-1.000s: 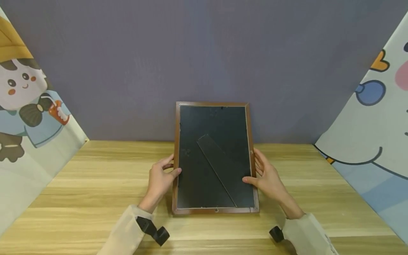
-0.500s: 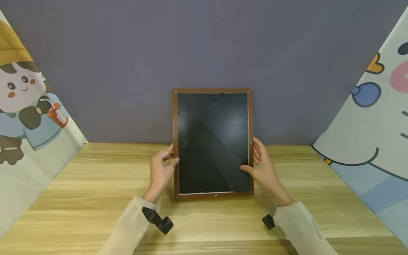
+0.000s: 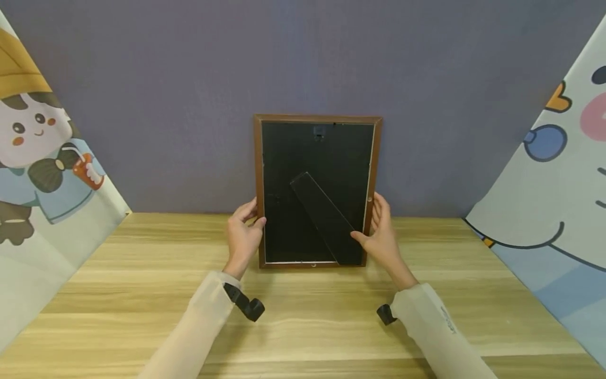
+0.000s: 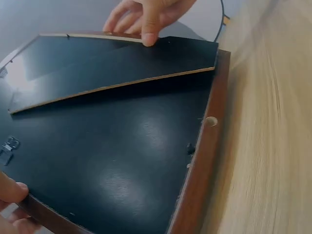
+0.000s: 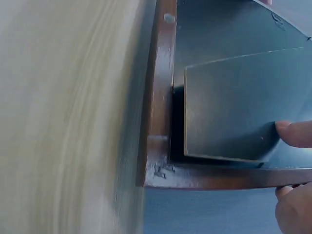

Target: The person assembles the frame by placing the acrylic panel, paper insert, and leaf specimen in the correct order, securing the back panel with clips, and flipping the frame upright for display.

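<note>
A picture frame (image 3: 284, 147) with a brown rim and a black backboard stands nearly upright, its back towards me. A slanted black easel leg (image 3: 319, 210) lies across the backboard; in the left wrist view the leg (image 4: 117, 73) stands a little off the board. My left hand (image 3: 243, 237) grips the left rim, thumb on the back and fingers behind. On the right rim my right hand (image 3: 384, 245) holds the frame, its thumb (image 5: 295, 134) touching the leg's edge. Hidden from me is the frame's front. Whether its bottom rail touches the table, I cannot tell.
The wooden table (image 3: 312, 326) spreads under and around the frame. A grey-purple wall (image 3: 189, 105) rises behind it. Printed cartoon panels stand at the left (image 3: 42, 142) and right (image 3: 544, 195). A black camera is strapped to each wrist.
The frame has moved away from me towards the wall and tilted more upright, both hands going with it. The easel leg now stands out more from the backboard under the right thumb.
</note>
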{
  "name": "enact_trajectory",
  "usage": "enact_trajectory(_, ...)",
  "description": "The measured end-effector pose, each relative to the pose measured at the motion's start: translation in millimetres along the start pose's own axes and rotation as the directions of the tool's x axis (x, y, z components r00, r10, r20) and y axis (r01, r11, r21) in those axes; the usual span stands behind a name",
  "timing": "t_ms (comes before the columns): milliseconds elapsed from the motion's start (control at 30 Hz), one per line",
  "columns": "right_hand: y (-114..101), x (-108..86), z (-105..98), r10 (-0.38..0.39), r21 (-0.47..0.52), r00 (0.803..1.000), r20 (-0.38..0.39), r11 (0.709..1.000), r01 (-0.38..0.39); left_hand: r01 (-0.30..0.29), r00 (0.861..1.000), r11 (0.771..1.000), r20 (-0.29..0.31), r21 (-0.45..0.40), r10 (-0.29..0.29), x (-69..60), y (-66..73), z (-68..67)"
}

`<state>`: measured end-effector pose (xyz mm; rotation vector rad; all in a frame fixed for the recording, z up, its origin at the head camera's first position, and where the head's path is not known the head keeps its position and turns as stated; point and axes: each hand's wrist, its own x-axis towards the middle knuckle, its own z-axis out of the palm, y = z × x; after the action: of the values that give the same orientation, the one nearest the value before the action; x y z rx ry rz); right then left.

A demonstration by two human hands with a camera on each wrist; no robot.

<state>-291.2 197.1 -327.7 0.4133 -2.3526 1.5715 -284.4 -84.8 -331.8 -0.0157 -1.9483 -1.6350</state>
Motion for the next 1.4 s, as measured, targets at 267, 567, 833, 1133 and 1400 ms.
enact_trajectory(267,6.9,11.5,7.6,-0.054,0.015,0.998,-0.046,0.998,0.054,-0.060,0.997,0.998,-0.049,-0.035,0.059,9.5,-7.8,6.0)
enact_trajectory(567,12.3,19.8,11.4,-0.067,0.046,0.995,-0.072,0.996,0.070,-0.088,0.995,0.992,-0.043,-0.087,0.085,22.5,-19.5,11.6)
enact_trajectory(833,14.4,21.7,15.3,-0.084,0.053,0.993,-0.084,0.995,0.089,-0.153,0.987,0.984,-0.071,-0.087,0.147,26.5,-27.6,16.0)
enact_trajectory(1133,19.0,20.0,14.6,-0.082,0.059,0.993,-0.079,0.994,0.087,-0.171,0.984,0.985,-0.044,-0.004,0.170,27.4,-32.5,17.6)
enact_trajectory(1400,17.5,17.5,14.3,-0.138,-0.007,0.984,-0.109,0.990,0.139,-0.180,0.982,0.976,0.071,0.124,0.172,32.6,-29.3,10.4)
